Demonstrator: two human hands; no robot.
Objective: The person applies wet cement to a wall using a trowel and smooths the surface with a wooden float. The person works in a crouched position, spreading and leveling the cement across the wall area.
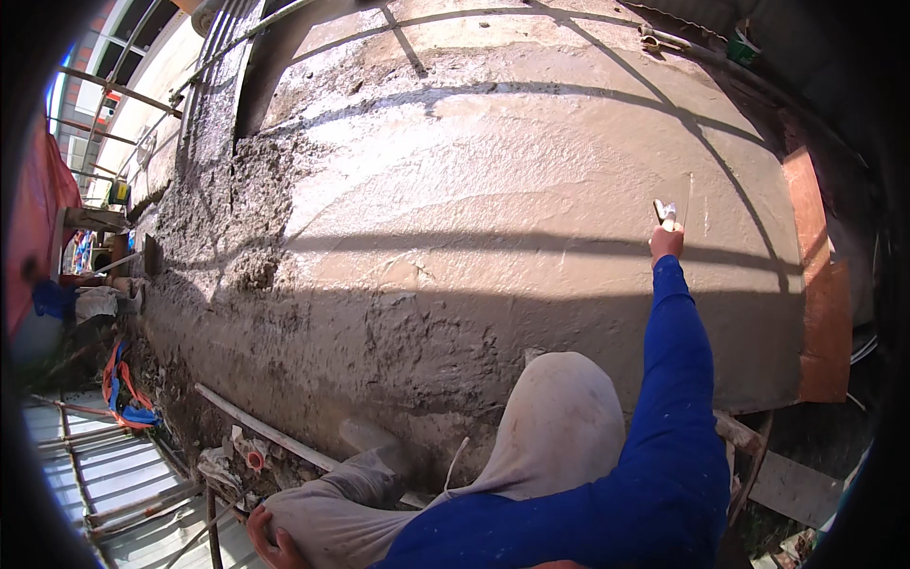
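Observation:
At the right, my right arm in a blue sleeve reaches forward. My right hand (pixel 667 243) is closed round the handle of a trowel (pixel 666 212), which lies at the surface of wet grey concrete (pixel 474 199). Around the tool the concrete looks smooth, while towards the left it is rough and lumpy. My left hand (pixel 272 540) rests on my bent left leg at the lower left, fingers stretched over the trouser cloth and holding no tool. My right knee (pixel 564 403) in pale, stained trousers rises in front of the concrete's near side.
Orange boards (pixel 823 322) edge the slab at right. A green bucket (pixel 742 47) stands far right. Near left lie a long pole (pixel 265 427), blue and orange straps (pixel 125 389) and corrugated sheets (pixel 104 493). A flat-headed tool (pixel 150 255) touches the left edge. Bar shadows cross the concrete.

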